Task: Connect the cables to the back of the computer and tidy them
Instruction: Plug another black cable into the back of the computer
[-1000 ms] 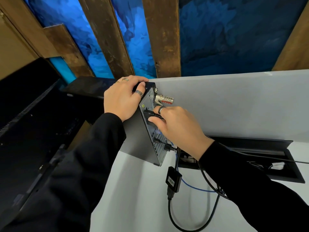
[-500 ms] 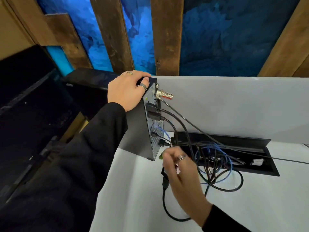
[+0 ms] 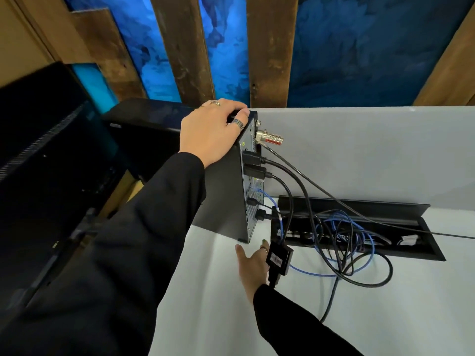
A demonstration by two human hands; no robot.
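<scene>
A small black computer point(image 3: 221, 201) stands upright on the white desk point(image 3: 205, 304), its rear panel point(image 3: 253, 191) facing right. My left hand point(image 3: 210, 129) grips its top rear corner, fingers curled over the edge. Two black plugs point(image 3: 253, 164) sit in the upper ports, with smaller plugs and a blue cable lower down. My right hand point(image 3: 253, 263) is below the computer's bottom corner with its fingers straight, and a black adapter box point(image 3: 279, 256) hangs against its palm. Whether the fingers hold the box is unclear. Black and blue cables point(image 3: 344, 253) lie in a loose tangle on the desk.
A silver combination lock point(image 3: 270, 137) with its cable is fixed to the top of the rear panel. A black cable hatch point(image 3: 359, 209) stands open in the desk with leads running into it. A grey divider point(image 3: 359, 150) stands behind, and a dark monitor point(image 3: 38, 163) is to the left.
My right hand has left the upper ports, dropped past the rear panel and now sits under the hanging adapter. The cable tangle came into view. My left hand has stayed on the computer's top.
</scene>
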